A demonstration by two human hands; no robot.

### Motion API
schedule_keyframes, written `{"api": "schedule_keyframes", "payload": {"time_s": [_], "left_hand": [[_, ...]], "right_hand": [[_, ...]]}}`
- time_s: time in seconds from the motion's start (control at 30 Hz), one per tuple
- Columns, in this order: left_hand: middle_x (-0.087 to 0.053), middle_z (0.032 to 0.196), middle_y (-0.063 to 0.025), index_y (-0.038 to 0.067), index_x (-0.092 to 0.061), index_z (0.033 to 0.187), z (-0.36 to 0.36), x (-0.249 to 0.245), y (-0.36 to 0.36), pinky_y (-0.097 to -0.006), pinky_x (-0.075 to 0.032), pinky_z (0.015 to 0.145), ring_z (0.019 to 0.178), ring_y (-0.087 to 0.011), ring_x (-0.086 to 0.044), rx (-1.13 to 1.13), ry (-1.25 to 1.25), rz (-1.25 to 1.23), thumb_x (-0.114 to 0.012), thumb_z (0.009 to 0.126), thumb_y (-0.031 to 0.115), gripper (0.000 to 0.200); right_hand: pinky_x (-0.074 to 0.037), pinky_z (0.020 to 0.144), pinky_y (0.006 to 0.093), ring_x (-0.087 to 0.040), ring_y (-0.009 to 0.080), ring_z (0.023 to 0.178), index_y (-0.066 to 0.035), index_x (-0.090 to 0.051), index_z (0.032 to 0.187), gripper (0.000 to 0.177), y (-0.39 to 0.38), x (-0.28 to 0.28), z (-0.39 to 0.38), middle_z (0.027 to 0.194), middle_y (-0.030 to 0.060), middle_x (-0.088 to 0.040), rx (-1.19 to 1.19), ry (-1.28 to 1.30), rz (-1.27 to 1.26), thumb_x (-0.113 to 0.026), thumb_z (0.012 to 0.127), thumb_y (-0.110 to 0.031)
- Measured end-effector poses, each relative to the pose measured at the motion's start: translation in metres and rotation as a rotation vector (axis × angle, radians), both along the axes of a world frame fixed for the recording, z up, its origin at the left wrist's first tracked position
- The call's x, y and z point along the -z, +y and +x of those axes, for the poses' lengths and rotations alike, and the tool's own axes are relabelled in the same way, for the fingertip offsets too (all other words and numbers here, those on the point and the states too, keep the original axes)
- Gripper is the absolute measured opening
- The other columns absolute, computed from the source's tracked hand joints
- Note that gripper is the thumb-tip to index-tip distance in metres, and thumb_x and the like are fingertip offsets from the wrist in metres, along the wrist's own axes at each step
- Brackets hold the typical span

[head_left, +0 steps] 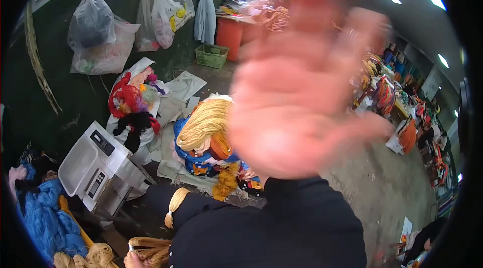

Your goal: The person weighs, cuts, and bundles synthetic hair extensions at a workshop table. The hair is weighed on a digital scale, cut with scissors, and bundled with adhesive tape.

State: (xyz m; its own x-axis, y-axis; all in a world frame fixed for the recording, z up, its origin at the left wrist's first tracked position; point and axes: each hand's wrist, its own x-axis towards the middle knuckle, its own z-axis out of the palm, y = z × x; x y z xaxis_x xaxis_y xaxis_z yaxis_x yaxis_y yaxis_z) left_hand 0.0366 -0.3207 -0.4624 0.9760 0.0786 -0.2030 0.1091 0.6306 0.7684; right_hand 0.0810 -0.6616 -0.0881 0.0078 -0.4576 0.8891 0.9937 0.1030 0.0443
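My right hand (pixel 287 112) is raised close to the camera, blurred, its palm toward me and its fingers apart with nothing in them. At the bottom left edge, my left hand (pixel 133 260) is partly visible, its fingers closed on a tan yarn skein (pixel 153 249). A small tied yarn bundle (pixel 176 207) lies on my dark-clothed leg. Beyond it, a pale yellow yarn bundle (pixel 209 123) rests on a blue and multicoloured pile, partly hidden behind my right hand.
A white digital scale (pixel 103 167) stands at left, near blue yarn (pixel 50 217). Red and black yarns (pixel 126 98) lie by the wall under hanging plastic bags (pixel 93 26). A green basket (pixel 212 56) sits behind. Yarn heaps (pixel 385 92) line the right; a person's dark sleeve (pixel 425 235) shows lower right.
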Motion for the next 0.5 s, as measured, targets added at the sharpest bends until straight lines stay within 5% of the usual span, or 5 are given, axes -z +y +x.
{"api": "schedule_keyframes", "payload": {"time_s": [0.07,0.2,0.5], "left_hand": [[-0.057,0.076,-0.0014,0.009,-0.054,0.089,-0.004,0.049,0.031,-0.0253,-0.045,0.063,0.068,-0.013,-0.055,-0.037,0.004,-0.038,-0.052,0.093,0.031,0.023],[-0.056,0.074,0.0045,0.012,-0.056,0.087,-0.03,-0.045,-0.033,-0.0198,-0.041,0.059,0.065,-0.0061,-0.053,-0.207,0.122,0.025,-0.056,0.092,0.03,0.018],[-0.055,0.068,0.0058,0.012,-0.057,0.086,-0.014,-0.02,-0.021,-0.0164,-0.036,0.05,0.054,-0.0019,-0.047,-0.178,0.093,0.047,-0.057,0.092,0.025,0.015]], "right_hand": [[-0.034,0.104,0.0467,-0.041,0.0337,0.126,-0.002,-0.017,0.142,0.089,-0.011,0.0,-0.005,0.134,0.0269,-0.039,-0.034,0.002,-0.014,-0.039,0.085,-0.067],[-0.034,0.103,0.0462,-0.041,0.0343,0.124,0.0,-0.018,0.141,0.089,-0.015,-0.008,-0.008,0.133,0.0265,-0.039,-0.163,0.058,-0.088,-0.041,0.085,-0.065],[-0.035,0.102,0.0448,-0.042,0.0357,0.122,0.003,-0.021,0.138,0.088,-0.069,-0.021,-0.051,0.132,0.0255,-0.041,-0.119,0.057,-0.21,-0.046,0.083,-0.062]]}}
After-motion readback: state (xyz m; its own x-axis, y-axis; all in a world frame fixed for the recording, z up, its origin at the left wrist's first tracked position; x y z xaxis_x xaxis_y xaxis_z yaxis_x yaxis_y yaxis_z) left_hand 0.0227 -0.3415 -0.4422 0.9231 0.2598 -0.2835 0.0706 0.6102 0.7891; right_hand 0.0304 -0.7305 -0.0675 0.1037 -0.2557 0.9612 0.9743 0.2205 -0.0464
